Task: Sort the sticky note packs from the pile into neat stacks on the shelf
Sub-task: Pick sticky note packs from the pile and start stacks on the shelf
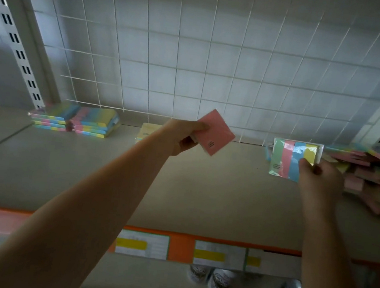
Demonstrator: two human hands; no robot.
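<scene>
Over at three o'clock, the messy pile (374,179) of sticky note packs runs off the picture's edge, and a pale yellow pack (143,131) at the back of the shelf (202,192) hides partly behind the left arm. Up in the air over the shelf, the pink pack (214,132) is turned like a diamond with one corner at twelve o'clock, and the left hand (182,138) pinches its left corner with thumb and fingers. Close to the pile, the striped pack (293,156) has stripes running from twelve to six o'clock, the right hand (317,179) pinches its bottom right corner, and neat stacks (75,119) sit far off at nine o'clock.
</scene>
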